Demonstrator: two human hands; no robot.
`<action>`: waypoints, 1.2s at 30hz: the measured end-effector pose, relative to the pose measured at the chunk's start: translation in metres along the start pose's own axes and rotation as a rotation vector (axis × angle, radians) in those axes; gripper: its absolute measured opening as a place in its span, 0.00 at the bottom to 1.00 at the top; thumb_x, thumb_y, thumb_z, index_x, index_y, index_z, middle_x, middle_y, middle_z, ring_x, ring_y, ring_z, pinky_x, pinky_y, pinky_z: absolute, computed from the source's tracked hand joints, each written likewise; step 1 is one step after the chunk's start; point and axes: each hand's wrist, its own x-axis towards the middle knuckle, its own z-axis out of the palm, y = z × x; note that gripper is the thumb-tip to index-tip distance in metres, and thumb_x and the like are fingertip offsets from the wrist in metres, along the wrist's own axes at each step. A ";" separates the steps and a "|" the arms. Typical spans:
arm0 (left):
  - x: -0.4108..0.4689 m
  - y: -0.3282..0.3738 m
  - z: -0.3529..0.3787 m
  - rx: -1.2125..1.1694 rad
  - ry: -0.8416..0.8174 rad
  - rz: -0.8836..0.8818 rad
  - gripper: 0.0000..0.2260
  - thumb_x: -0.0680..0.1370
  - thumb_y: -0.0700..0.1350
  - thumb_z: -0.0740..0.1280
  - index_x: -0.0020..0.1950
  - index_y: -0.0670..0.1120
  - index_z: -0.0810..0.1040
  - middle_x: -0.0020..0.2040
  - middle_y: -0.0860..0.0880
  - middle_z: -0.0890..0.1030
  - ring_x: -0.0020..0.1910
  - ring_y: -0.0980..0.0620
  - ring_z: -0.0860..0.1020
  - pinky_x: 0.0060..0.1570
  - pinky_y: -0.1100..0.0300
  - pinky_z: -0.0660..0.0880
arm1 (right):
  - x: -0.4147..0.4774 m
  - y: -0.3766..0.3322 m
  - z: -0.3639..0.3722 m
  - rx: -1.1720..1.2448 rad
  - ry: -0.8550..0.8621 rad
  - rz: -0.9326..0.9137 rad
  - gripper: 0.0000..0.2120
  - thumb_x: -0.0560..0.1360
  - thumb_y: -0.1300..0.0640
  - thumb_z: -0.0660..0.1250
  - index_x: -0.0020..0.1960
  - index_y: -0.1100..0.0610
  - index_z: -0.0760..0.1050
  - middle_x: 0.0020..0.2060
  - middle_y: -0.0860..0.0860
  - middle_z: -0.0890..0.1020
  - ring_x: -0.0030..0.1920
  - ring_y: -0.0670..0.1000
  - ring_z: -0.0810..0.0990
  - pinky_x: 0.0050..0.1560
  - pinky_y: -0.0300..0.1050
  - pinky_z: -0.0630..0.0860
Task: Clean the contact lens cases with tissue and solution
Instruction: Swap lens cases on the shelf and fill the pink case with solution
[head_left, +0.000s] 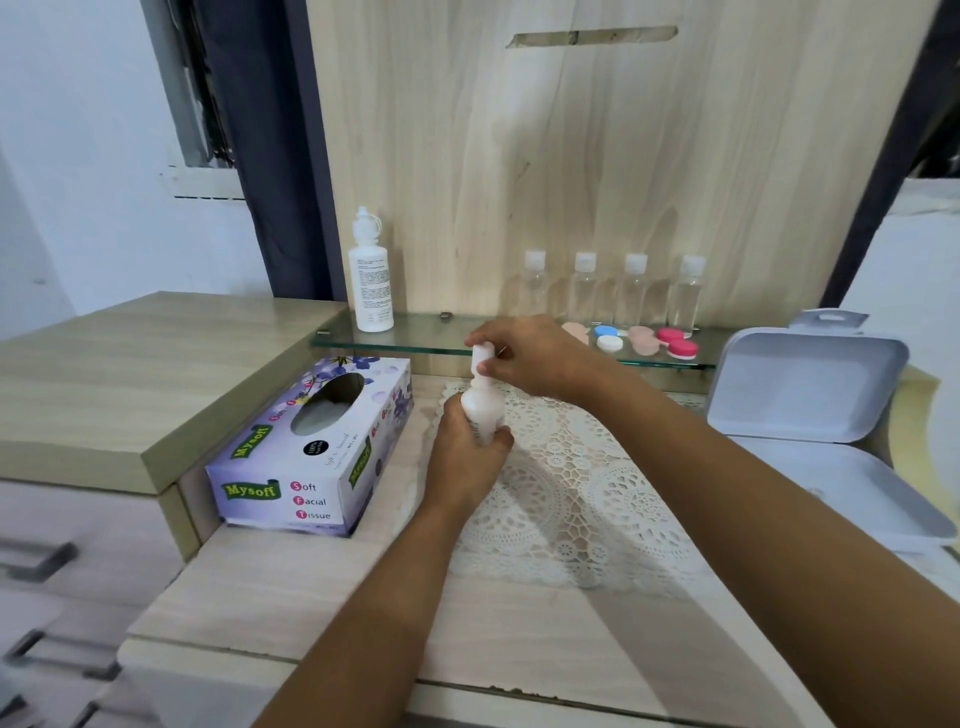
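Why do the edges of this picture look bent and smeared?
Head view: the wide-angle lens bows straight lines near the borders; the drawers at lower left are blurred; the white bottle gripped by the left hand and right hand looks washed out.

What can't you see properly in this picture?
- Head view: the held bottle has its label covered by the grip of the left hand.
- Head view: its cap is mostly under the right hand, so I cannot tell whether it is open or closed.
- Head view: the peach lens case is partly behind the right hand.
- Head view: the print on the shelf bottle is too small to read.
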 end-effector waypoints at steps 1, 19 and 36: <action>0.000 0.000 0.000 -0.003 -0.001 -0.001 0.19 0.75 0.43 0.67 0.64 0.47 0.65 0.50 0.51 0.73 0.46 0.52 0.74 0.36 0.64 0.68 | 0.000 0.000 0.001 -0.012 -0.007 0.010 0.16 0.76 0.56 0.66 0.63 0.55 0.74 0.58 0.52 0.78 0.55 0.49 0.76 0.49 0.38 0.69; 0.002 -0.002 0.001 -0.025 -0.005 -0.023 0.20 0.75 0.43 0.67 0.64 0.47 0.65 0.52 0.50 0.74 0.49 0.50 0.75 0.45 0.58 0.71 | 0.003 -0.005 0.004 0.054 0.064 0.046 0.11 0.75 0.58 0.66 0.56 0.59 0.77 0.54 0.52 0.80 0.50 0.46 0.76 0.42 0.35 0.69; 0.002 -0.003 0.001 -0.054 -0.015 -0.016 0.18 0.75 0.43 0.67 0.62 0.49 0.65 0.53 0.49 0.75 0.49 0.49 0.76 0.49 0.51 0.76 | 0.004 -0.002 0.009 -0.022 0.115 0.147 0.22 0.74 0.43 0.64 0.49 0.64 0.77 0.45 0.56 0.80 0.46 0.54 0.77 0.46 0.48 0.73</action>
